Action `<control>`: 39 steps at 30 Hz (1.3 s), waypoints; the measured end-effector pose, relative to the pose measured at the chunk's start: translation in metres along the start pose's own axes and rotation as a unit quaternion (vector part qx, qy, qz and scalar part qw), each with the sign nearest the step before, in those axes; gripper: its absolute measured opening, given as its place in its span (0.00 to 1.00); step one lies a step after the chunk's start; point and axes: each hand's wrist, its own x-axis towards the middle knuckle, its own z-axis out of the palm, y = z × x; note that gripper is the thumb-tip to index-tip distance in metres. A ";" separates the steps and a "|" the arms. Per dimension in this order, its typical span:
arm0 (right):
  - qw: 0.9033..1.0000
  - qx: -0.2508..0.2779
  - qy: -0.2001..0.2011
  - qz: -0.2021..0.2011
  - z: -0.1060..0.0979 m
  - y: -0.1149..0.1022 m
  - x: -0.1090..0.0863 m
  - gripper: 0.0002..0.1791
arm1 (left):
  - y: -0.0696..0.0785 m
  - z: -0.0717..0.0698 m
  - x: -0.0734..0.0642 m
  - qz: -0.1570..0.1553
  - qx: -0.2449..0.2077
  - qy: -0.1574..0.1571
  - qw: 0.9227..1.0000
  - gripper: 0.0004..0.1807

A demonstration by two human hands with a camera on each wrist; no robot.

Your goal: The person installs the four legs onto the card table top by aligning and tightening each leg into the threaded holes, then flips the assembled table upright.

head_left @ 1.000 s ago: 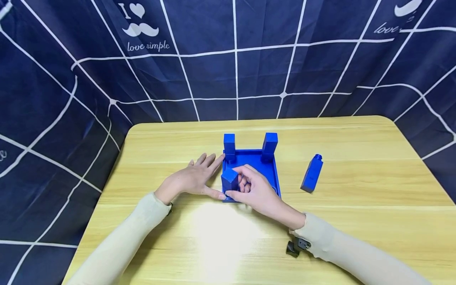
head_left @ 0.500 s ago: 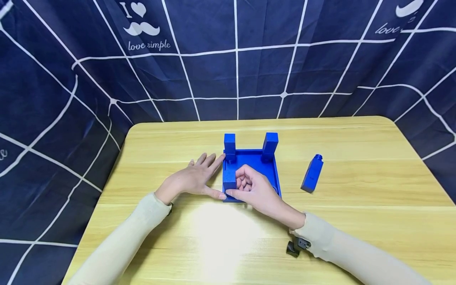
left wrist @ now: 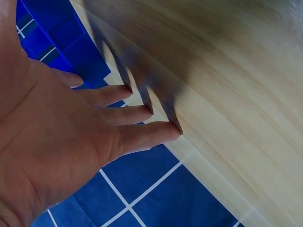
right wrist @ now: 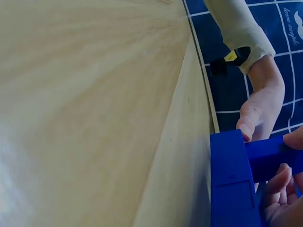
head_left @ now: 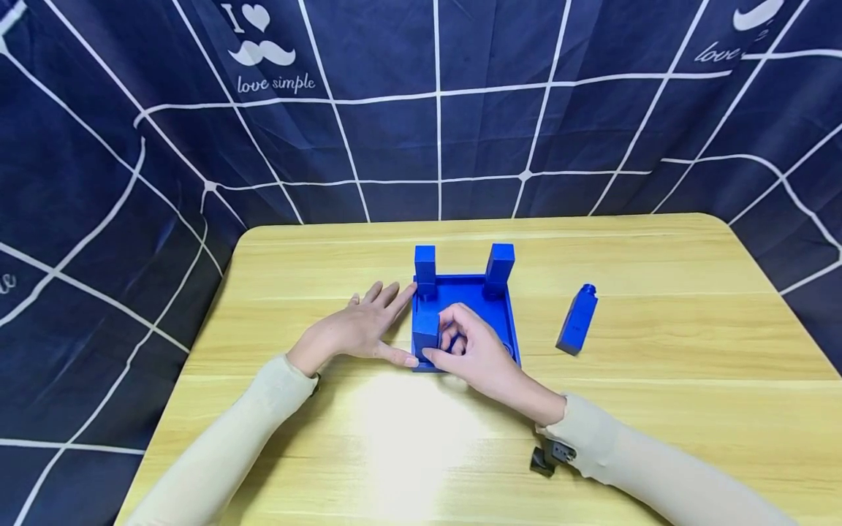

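A shallow blue tray-like panel (head_left: 470, 301) with raised edges lies on the table, square blue legs standing upright at its corners. My right hand (head_left: 476, 354) pinches the leg (head_left: 426, 330) at the near left corner between thumb and fingers. Seen from the right wrist, the thumb lies on this leg (right wrist: 267, 156) and the other fingers curl beside it. My left hand (head_left: 362, 329) is spread flat on the left, its thumb tip and index fingertip right at the panel's left edge. Two more legs, the far left one (head_left: 425, 269) and the far right one (head_left: 500, 269), stand untouched.
Off to the right, a loose blue leg (head_left: 577, 321) with a threaded end lies on the wooden table (head_left: 658, 307). Dark blue cloth (head_left: 487, 139) with white lines hangs behind and at both sides. A black wrist device (head_left: 551, 456) hangs under the right sleeve.
The near left leg has turned about its upright axis; its top went from cornerwise to nearly square with the panel. My right fingers shifted slightly on it. The left hand stays put.
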 end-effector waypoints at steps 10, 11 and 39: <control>1.000 0.000 -0.014 0.011 0.000 -0.002 0.002 0.33 | -0.001 0.000 0.000 0.001 0.005 0.000 1.000 0.73; 1.000 0.000 -0.016 0.013 0.000 -0.002 0.002 0.33 | -0.001 0.000 0.000 0.001 0.006 0.000 1.000 0.73; 1.000 -0.013 0.007 0.006 0.002 0.003 0.000 0.18 | -0.001 0.001 0.000 0.000 0.003 0.000 1.000 0.73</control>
